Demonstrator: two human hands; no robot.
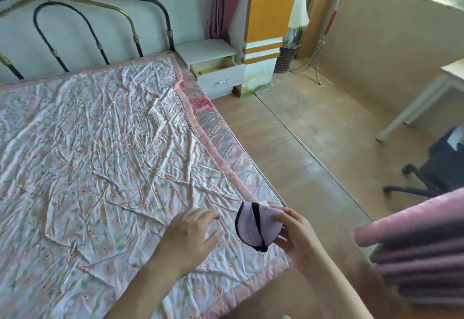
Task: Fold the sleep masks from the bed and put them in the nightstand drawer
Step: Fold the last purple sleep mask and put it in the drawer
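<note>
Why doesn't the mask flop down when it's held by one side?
The mask is folded double, which probably stiffens it. It looks like thin padded cloth, so likely very light; the right hand manages with just its fingers. Its black strap would probably dangle if loosened.

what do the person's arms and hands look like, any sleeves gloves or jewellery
Both hands, left hand and right hand, are bare: no gloves, and no rings or watch that I can see. The forearms are uncovered as far as the picture's lower edge, so no sleeves show.

Black office chair [437,175], white desk [426,98], pink curtain [227,0].
</note>
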